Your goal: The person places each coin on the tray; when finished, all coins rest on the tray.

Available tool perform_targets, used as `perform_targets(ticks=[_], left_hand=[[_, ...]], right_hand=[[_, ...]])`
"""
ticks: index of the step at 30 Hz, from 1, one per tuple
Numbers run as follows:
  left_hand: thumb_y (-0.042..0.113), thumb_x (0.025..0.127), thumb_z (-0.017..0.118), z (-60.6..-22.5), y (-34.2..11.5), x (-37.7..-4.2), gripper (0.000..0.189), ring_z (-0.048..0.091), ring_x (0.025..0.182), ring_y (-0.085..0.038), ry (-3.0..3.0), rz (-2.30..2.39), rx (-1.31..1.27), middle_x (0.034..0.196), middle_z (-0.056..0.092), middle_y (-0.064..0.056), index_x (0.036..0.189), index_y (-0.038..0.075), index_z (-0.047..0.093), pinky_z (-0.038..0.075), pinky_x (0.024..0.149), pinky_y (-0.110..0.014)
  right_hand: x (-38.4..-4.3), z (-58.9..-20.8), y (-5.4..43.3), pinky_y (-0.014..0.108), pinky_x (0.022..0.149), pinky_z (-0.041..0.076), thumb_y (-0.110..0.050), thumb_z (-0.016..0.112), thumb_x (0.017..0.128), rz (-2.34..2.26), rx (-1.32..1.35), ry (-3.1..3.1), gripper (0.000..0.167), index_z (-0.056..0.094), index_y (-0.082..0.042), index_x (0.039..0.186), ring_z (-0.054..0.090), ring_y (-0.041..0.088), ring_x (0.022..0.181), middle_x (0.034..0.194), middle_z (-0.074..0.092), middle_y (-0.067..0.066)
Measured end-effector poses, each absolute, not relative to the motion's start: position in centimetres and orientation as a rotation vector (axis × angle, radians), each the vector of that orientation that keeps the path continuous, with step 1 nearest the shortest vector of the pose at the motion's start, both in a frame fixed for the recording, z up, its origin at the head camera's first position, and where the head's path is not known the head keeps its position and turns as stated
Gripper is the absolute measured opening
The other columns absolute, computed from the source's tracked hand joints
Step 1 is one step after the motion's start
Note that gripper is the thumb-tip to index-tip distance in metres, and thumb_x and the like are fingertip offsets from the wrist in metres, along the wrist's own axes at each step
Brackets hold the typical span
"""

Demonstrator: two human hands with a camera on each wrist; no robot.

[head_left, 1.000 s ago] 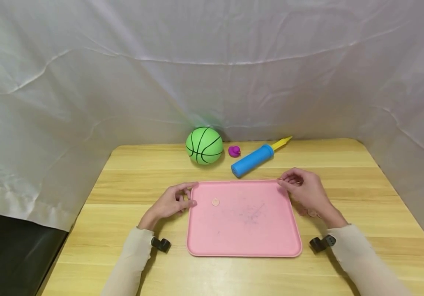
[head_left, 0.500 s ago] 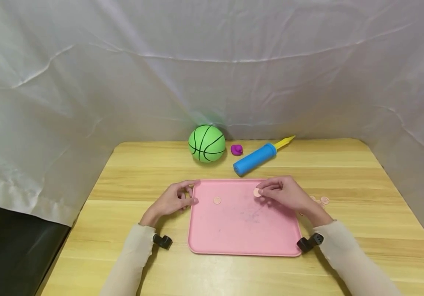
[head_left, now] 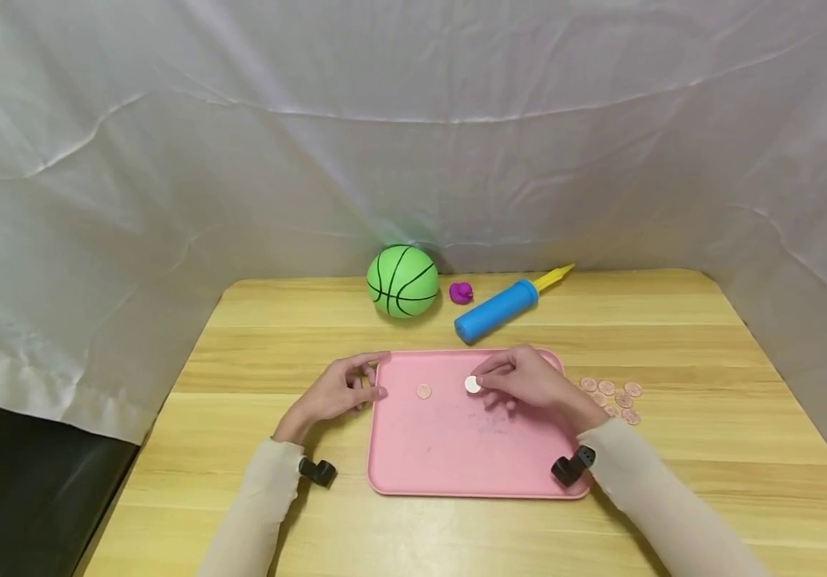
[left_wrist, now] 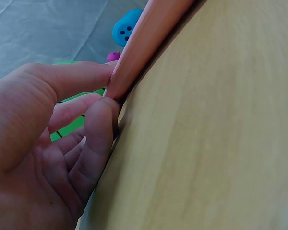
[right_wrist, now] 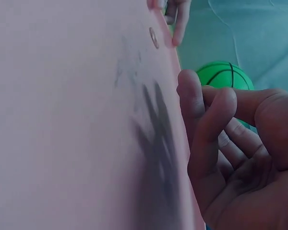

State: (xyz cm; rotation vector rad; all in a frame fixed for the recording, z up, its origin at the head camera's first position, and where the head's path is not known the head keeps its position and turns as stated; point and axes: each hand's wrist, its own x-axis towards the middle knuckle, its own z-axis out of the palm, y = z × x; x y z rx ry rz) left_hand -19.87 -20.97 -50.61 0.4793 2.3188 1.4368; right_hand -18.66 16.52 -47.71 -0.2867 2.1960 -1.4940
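Observation:
My right hand (head_left: 525, 378) pinches a coin (head_left: 473, 385) between thumb and fingers, over the back middle of the pink tray (head_left: 442, 457). In the right wrist view the fingertips hide this coin, and the hand's shadow falls on the tray. A second copper-coloured coin (head_left: 424, 391) lies flat on the tray, left of the held one. At the tray's back left corner my left hand (head_left: 334, 390) holds the rim between thumb and index finger, its other fingers bent beneath. Several copper-coloured coins (head_left: 623, 399) lie in a loose group on the wooden table, right of the tray.
Behind the tray, a green ball (head_left: 402, 282) with black lines, a small purple rubber duck (head_left: 461, 293) and a blue hand pump (head_left: 497, 311) with a yellow nozzle stand in a row. A grey cloth (head_left: 413, 144) hangs behind the wooden table (head_left: 276, 320).
My right hand has carried the coin leftward from the tray's back right corner to over its middle. The coins on the right have come into fuller view. My left hand stays at the rim.

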Motion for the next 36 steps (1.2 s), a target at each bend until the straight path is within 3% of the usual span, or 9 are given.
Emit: perform_targets(ticks=[12, 20, 29, 36], left_hand=[[0.01, 0.097, 0.082, -50.5, -21.0, -19.9, 0.068, 0.058, 0.066, -0.01, 2.309, 1.444, 0.478, 0.111, 0.064, -0.014, 0.16, 0.008, 0.055, 0.058, 0.053, -0.022], [0.01, 0.097, 0.082, -50.6, -21.0, -19.9, 0.068, 0.057, 0.066, -0.01, 2.311, 1.447, 0.475, 0.111, 0.063, -0.015, 0.16, 0.007, 0.055, 0.057, 0.052, -0.023], [0.011, 0.097, 0.082, -50.6, -20.9, -19.8, 0.068, 0.057, 0.066, -0.01, 2.311, 1.446, 0.474, 0.111, 0.064, -0.014, 0.16, 0.008, 0.055, 0.057, 0.052, -0.023], [0.011, 0.097, 0.082, -50.6, -21.0, -19.8, 0.068, 0.056, 0.066, -0.01, 2.32, 1.443, 0.475, 0.111, 0.063, -0.015, 0.159, 0.01, 0.056, 0.057, 0.052, -0.022]], right_hand=[[-20.0, -47.6, 12.6, 0.017, 0.051, 0.051, -0.009, 0.074, 0.103, -1.398, -0.363, 2.26, 0.019, 0.08, 0.004, 0.116, 0.07, 0.011, 0.065, 0.087, 0.082, 0.014], [-20.4, -47.6, 11.1, 0.02, 0.075, 0.062, -0.01, 0.079, 0.099, -1.284, -0.476, 2.38, 0.012, 0.083, -0.001, 0.104, 0.076, 0.012, 0.081, 0.091, 0.084, 0.009], [-20.4, -47.2, 10.3, 0.025, 0.078, 0.058, -0.014, 0.081, 0.098, -1.148, -0.513, 2.489, 0.005, 0.084, -0.01, 0.099, 0.07, 0.009, 0.082, 0.088, 0.081, 0.0], [-20.1, -46.4, 10.5, 0.024, 0.074, 0.053, -0.019, 0.071, 0.105, -1.133, -0.553, 2.468, 0.014, 0.083, -0.012, 0.101, 0.065, 0.012, 0.082, 0.091, 0.08, 0.001]])
